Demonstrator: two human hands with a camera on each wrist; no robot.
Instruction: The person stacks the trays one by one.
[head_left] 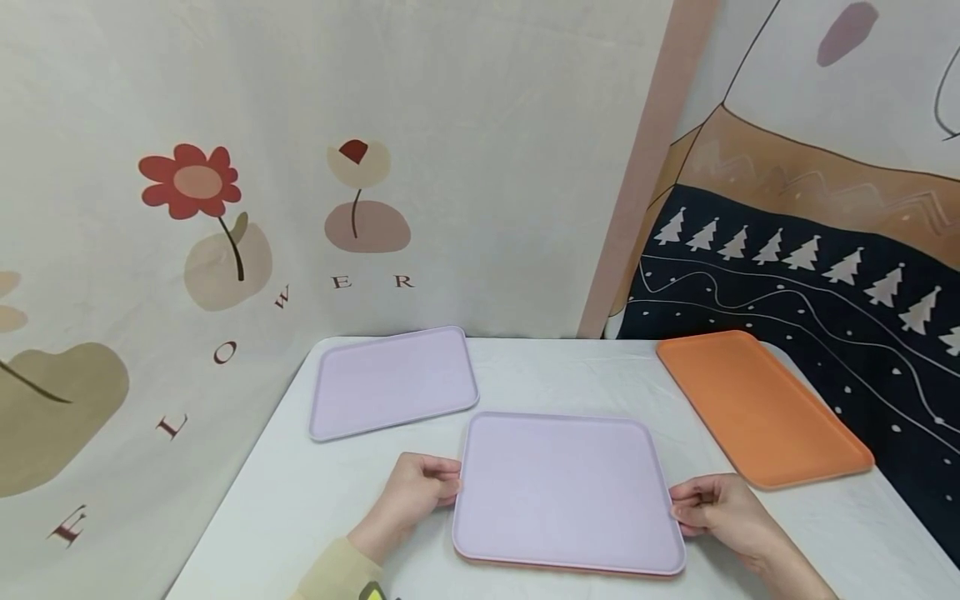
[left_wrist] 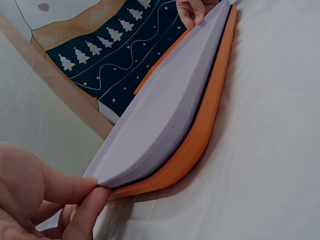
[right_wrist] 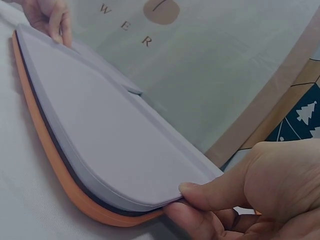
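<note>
A lavender rectangular tray (head_left: 562,492) lies over an orange tray (left_wrist: 212,117) near the front of the table, its long sides running left to right. Between the two rims, both wrist views show a thin dark line; whether that is a gap or another tray I cannot tell. At the left edge, my left hand (head_left: 420,492) pinches the lavender tray's rim, thumb above and a finger below. My right hand (head_left: 712,508) pinches the opposite rim the same way. In the head view, only a thin strip of the lower tray shows along the front.
Behind and to the left lies another lavender tray (head_left: 397,383). A separate orange tray (head_left: 765,408) lies at the right, angled along the table's edge. The table (head_left: 277,500) has a white cloth, and printed curtains (head_left: 487,167) hang behind and beside it.
</note>
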